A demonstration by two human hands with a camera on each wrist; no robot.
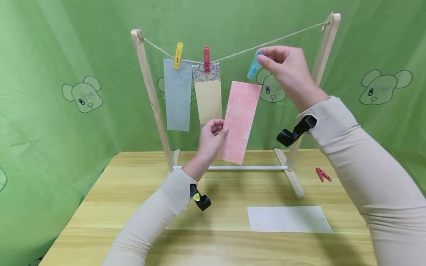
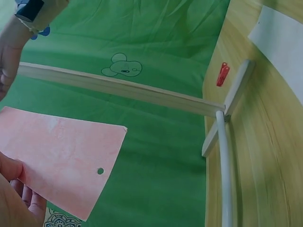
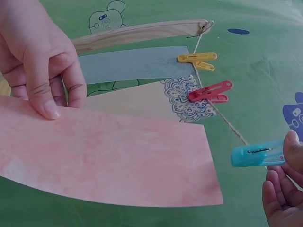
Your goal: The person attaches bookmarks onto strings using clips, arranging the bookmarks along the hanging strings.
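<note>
My left hand [image 1: 213, 138] pinches the left edge of a pink paper card [image 1: 240, 120], which tilts in front of the string. In the left wrist view a punched hole shows near one end of the pink card [image 2: 61, 156]. Up by the string, my right hand [image 1: 291, 72] holds a blue clothespin [image 1: 254, 65] between thumb and fingers, just above the card's top edge and apart from it. On the string [image 1: 276, 40] hang a grey-blue card [image 1: 178, 98] under a yellow clothespin [image 1: 178, 55] and a cream patterned card [image 1: 209, 96] under a red clothespin [image 1: 206, 59].
The string runs between two wooden posts [image 1: 151, 96] joined low down by a white rod [image 1: 249, 167]. On the wooden table [image 1: 116, 207] lie a white card [image 1: 287, 219] and another red clothespin [image 1: 323, 174]. Behind hangs a green cloth [image 1: 100, 44] with bear drawings.
</note>
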